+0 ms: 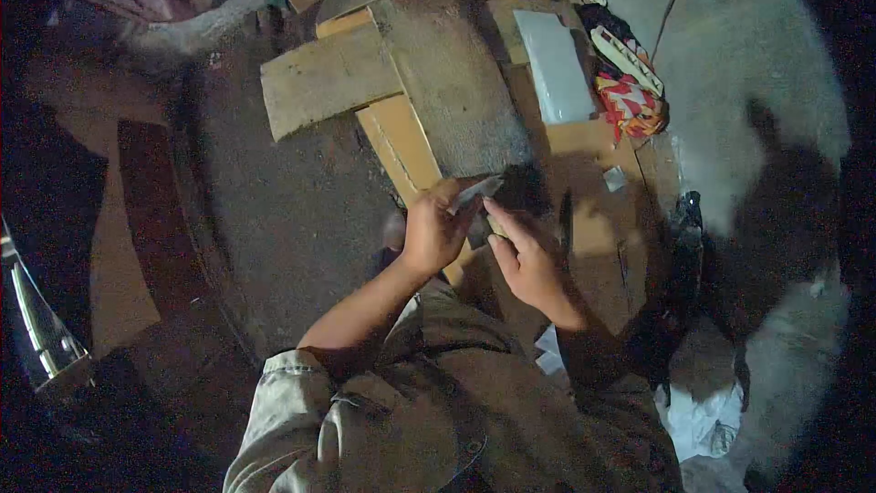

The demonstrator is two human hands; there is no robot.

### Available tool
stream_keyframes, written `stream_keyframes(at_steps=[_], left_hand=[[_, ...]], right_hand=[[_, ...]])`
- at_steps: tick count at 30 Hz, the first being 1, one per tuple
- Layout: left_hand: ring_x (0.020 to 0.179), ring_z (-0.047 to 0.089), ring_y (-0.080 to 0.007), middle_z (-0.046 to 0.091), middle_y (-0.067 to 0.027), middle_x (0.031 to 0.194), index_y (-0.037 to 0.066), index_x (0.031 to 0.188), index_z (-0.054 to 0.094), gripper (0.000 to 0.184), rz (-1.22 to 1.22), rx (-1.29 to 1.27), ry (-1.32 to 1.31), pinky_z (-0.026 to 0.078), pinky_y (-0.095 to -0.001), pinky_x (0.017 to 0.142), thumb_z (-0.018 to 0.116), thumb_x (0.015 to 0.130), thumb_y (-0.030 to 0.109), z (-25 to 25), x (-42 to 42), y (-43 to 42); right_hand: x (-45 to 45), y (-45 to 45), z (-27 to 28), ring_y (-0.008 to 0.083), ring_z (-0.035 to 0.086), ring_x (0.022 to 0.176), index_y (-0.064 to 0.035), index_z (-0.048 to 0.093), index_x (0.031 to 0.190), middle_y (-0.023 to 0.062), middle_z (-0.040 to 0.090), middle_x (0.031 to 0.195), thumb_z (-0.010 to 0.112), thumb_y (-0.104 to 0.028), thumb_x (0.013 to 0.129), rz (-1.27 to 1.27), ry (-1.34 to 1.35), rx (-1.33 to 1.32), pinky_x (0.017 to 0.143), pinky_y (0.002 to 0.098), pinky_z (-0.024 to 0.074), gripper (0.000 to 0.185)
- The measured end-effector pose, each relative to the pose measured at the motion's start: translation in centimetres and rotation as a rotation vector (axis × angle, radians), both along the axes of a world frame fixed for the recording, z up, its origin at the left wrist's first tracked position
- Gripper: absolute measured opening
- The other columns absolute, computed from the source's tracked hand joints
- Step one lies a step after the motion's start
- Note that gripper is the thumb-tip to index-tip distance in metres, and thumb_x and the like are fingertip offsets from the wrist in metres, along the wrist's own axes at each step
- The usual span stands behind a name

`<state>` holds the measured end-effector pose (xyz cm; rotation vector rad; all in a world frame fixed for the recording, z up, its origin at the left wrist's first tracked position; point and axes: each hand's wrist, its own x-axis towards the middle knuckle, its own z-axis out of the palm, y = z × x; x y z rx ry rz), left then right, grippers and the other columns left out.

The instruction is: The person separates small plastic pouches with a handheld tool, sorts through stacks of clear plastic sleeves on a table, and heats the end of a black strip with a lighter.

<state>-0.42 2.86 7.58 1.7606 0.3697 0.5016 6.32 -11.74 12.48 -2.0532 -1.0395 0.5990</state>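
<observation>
We've got a small pale sheet (476,194) pinched in our left hand (433,230) by the worn board's (456,82) near end, probably steadying it for our right hand (531,269); can't tell what that one's gripping. White packet (554,64) and patterned cloth (631,108) lie beyond, not in our way.

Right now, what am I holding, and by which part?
Your left hand holds a small pale piece by its lower-left end; the other end sticks out. Whether your right hand holds anything cannot be told.
</observation>
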Motion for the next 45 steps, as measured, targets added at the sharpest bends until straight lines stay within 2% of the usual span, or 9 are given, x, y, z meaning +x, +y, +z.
stream_keyframes(at_steps=[4, 12, 15, 20, 25, 28, 38, 43, 45], left_hand=[[0.091, 0.064, -0.027, 0.065, -0.0136, 0.096, 0.002, 0.098, 0.063, 0.025, 0.021, 0.062, 0.0, 0.049, -0.0327, 0.078, 0.06, 0.074, -0.004, 1.3, -0.7, -0.5], [0.081, 0.063, -0.0267, 0.065, -0.0129, 0.089, 0.002, 0.093, 0.064, 0.024, 0.005, 0.243, -0.101, 0.048, -0.0316, 0.072, 0.067, 0.07, -0.001, 5.5, -3.0, -0.9], [0.075, 0.058, -0.0301, 0.064, -0.0132, 0.092, 0.001, 0.096, 0.062, 0.04, -0.057, 0.23, -0.297, 0.043, -0.0348, 0.069, 0.066, 0.056, -0.004, 6.2, -3.5, -0.9], [0.076, 0.058, -0.0284, 0.064, -0.0142, 0.098, 0.0, 0.103, 0.059, 0.048, -0.088, 0.153, -0.317, 0.045, -0.0351, 0.067, 0.064, 0.056, -0.006, 8.2, -4.8, -1.1], [0.097, 0.06, -0.0278, 0.06, -0.0155, 0.109, -0.001, 0.122, 0.046, 0.063, -0.111, -0.025, -0.339, 0.047, -0.0339, 0.083, 0.062, 0.062, -0.009, 9.8, -5.6, -1.5], [0.103, 0.059, -0.025, 0.057, -0.0163, 0.115, -0.002, 0.126, 0.042, 0.065, -0.148, -0.097, -0.341, 0.046, -0.033, 0.087, 0.063, 0.065, -0.009, 9.7, -5.9, -1.6], [0.107, 0.052, -0.02, 0.055, -0.0126, 0.112, 0.0, 0.133, 0.032, 0.066, -0.25, -0.516, -0.402, 0.037, -0.0327, 0.095, 0.059, 0.073, -0.01, 10.0, -6.5, -1.7], [0.108, 0.051, -0.0188, 0.054, -0.0125, 0.114, 0.001, 0.134, 0.029, 0.059, -0.375, -1.092, -0.433, 0.037, -0.0328, 0.094, 0.054, 0.082, -0.003, 10.1, -6.6, -1.1], [0.108, 0.051, -0.0183, 0.054, -0.0123, 0.114, 0.002, 0.135, 0.029, 0.057, -0.343, -1.108, -0.373, 0.037, -0.033, 0.094, 0.053, 0.083, -0.002, 9.9, -6.7, -1.1]], right_hand=[[-1.5, -0.7, 0.8, 0.0324, 0.055, 0.105, -0.0017, 0.047, 0.125, 0.0192, 0.055, 0.116, 0.048, -0.007, 0.088, -0.031, -0.082, 0.126, 0.088, 0.0355, 0.0427, 0.038], [-3.3, -2.0, 4.7, 0.0337, 0.056, 0.101, 0.0032, 0.05, 0.12, 0.02, 0.057, 0.11, 0.053, -0.004, 0.084, 0.017, -0.311, 0.104, 0.086, 0.0377, 0.0436, 0.036], [-4.2, -2.6, 5.1, 0.0307, 0.06, 0.091, -0.002, 0.054, 0.117, 0.0168, 0.061, 0.104, 0.058, -0.003, 0.08, -0.032, -0.42, 0.183, 0.08, 0.0373, 0.0472, 0.037], [-5.1, -3.9, 5.8, 0.0344, 0.061, 0.089, 0.0021, 0.056, 0.111, 0.0199, 0.061, 0.099, 0.059, -0.003, 0.078, 0.009, -0.456, 0.214, 0.08, 0.0405, 0.0469, 0.034], [-5.3, -4.1, 5.7, 0.0379, 0.06, 0.087, 0.0057, 0.056, 0.107, 0.0224, 0.061, 0.097, 0.058, -0.002, 0.076, 0.066, -0.521, 0.298, 0.079, 0.0438, 0.0469, 0.031], [-5.6, -4.6, 5.1, 0.0327, 0.06, 0.095, -0.001, 0.057, 0.113, 0.0166, 0.061, 0.108, 0.059, -0.001, 0.077, 0.025, -0.499, 0.322, 0.085, 0.0403, 0.046, 0.036], [-5.4, -5.3, 4.3, 0.0334, 0.06, 0.095, 0.0002, 0.054, 0.116, 0.0182, 0.06, 0.108, 0.053, 0.002, 0.076, 0.058, -0.447, 0.257, 0.084, 0.0431, 0.045, 0.04], [-5.0, -4.5, 5.4, 0.038, 0.057, 0.098, 0.0068, 0.053, 0.108, 0.0233, 0.059, 0.104, 0.051, 0.002, 0.079, 0.115, -0.381, 0.211, 0.089, 0.0416, 0.0417, 0.029], [-5.0, -4.0, 5.3, 0.0374, 0.059, 0.093, 0.0051, 0.055, 0.105, 0.0223, 0.06, 0.102, 0.054, 0.002, 0.078, 0.07, -0.374, 0.304, 0.085, 0.0421, 0.0443, 0.027]])
